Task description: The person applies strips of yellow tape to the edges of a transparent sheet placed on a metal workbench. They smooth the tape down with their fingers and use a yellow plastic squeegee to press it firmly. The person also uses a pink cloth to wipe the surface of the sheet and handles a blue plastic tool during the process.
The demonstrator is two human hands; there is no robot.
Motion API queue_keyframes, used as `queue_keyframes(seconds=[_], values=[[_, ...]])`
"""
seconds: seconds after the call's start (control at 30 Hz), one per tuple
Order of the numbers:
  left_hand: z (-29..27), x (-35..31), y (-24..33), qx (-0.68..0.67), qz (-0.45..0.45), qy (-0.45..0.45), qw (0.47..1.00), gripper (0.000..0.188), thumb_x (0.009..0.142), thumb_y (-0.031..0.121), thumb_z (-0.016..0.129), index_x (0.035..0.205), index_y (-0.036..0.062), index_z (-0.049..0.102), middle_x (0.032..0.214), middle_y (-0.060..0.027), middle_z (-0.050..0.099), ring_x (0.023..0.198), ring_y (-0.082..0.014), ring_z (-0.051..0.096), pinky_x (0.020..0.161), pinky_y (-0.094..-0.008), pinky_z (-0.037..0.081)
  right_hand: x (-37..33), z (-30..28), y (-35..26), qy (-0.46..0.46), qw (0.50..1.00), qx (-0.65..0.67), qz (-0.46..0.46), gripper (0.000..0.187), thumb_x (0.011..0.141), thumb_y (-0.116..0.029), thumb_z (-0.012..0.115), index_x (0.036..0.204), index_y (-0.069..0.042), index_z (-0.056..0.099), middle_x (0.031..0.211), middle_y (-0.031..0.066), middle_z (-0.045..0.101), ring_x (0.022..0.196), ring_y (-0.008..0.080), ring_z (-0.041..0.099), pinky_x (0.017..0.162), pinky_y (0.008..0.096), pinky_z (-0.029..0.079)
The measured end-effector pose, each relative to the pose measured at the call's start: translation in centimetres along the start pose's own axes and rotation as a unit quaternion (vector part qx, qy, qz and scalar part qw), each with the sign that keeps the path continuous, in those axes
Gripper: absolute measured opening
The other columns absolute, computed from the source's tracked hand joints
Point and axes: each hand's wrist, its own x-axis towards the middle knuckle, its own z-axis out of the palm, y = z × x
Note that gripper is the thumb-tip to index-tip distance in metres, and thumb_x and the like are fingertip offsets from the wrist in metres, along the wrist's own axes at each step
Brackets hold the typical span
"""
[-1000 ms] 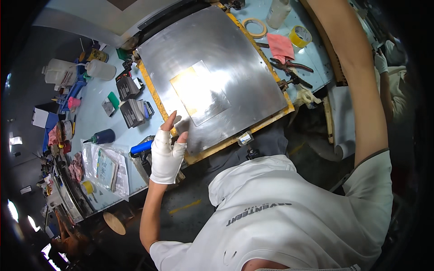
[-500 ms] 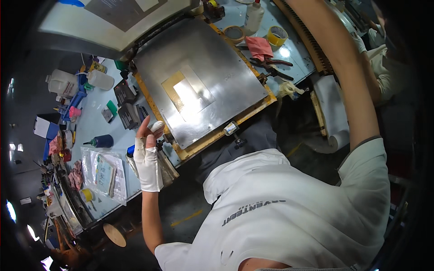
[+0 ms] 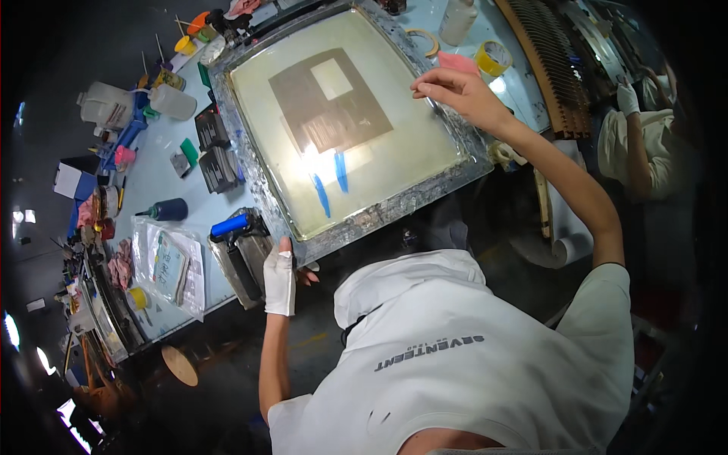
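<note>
A screen-printing frame with a pale yellow-green mesh lies lowered in front of me. Its mesh carries a grey-brown rectangle with a lighter panel, plus two strips of blue tape. At the frame's near left corner, my left hand, in a white glove with bare fingertips, grips the edge, thumb on top and fingers underneath. My bare right hand hovers by the frame's right side, fingers loosely bent, nothing visible in them. Whatever lies beneath the frame is mostly hidden.
Beside the left corner sits a blue-handled roller. Further left are a dark bottle, plastic-bagged papers and black boxes. Yellow tape, a white bottle and a slatted wooden rack stand right. Another person works far right.
The raised screen frame has come down over the metal plate. My right arm has lowered from high up to the frame's right side. My left hand has moved onto the near left corner.
</note>
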Motion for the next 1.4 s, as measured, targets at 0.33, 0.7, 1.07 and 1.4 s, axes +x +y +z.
queue_keyframes(seconds=[0.33, 0.7, 1.07, 1.4], values=[[0.6, 4.8, 11.8, 0.429, 0.381, 0.079, 0.815, 0.034, 0.088, 0.017, 0.078, 0.118, 0.0052, 0.067, 0.102, -0.0169, 0.069, 0.093, -0.0354, 0.067, 0.081, -0.0435, 0.054, 5.1, 7.1, 0.8, -0.143, 0.909, -0.317, -0.231, 0.058, 0.094, -0.027, 0.068, 0.145, -0.005, 0.051, 0.155, 0.0168, 0.046, 0.145, 0.036, 0.041, 0.12, 0.048, 0.034], [4.3, 10.6, 11.7, 0.643, 0.345, -0.047, 0.682, 0.084, 0.091, 0.051, 0.067, 0.154, 0.0022, 0.042, 0.154, -0.023, 0.046, 0.146, -0.0397, 0.04, 0.117, -0.0524, 0.034, 5.2, 8.7, 1.3, -0.237, 0.86, -0.397, -0.216, 0.072, 0.096, -0.049, 0.064, 0.154, -0.014, 0.044, 0.165, 0.0085, 0.034, 0.156, 0.0262, 0.024, 0.129, 0.0473, 0.018], [2.4, 6.6, 12.8, 0.524, 0.398, -0.061, 0.751, 0.072, 0.085, 0.026, 0.078, 0.148, 0.0037, 0.05, 0.145, -0.023, 0.054, 0.134, -0.0423, 0.052, 0.11, -0.051, 0.042, 1.2, 5.9, -3.5, -0.345, 0.87, -0.294, -0.196, 0.097, 0.073, -0.041, 0.086, 0.153, -0.009, 0.043, 0.162, 0.0172, 0.036, 0.153, 0.0371, 0.027, 0.127, 0.0521, 0.02], [6.6, -1.0, 5.7, 0.432, 0.358, -0.341, 0.755, 0.048, 0.093, 0.033, 0.073, 0.13, 0.0039, 0.064, 0.124, -0.018, 0.066, 0.116, -0.0375, 0.065, 0.097, -0.043, 0.054, -3.5, 2.6, -8.4, -0.288, 0.829, -0.411, -0.247, 0.087, 0.063, -0.026, 0.085, 0.141, -0.006, 0.052, 0.157, 0.017, 0.043, 0.147, 0.0362, 0.039, 0.125, 0.0569, 0.025]])
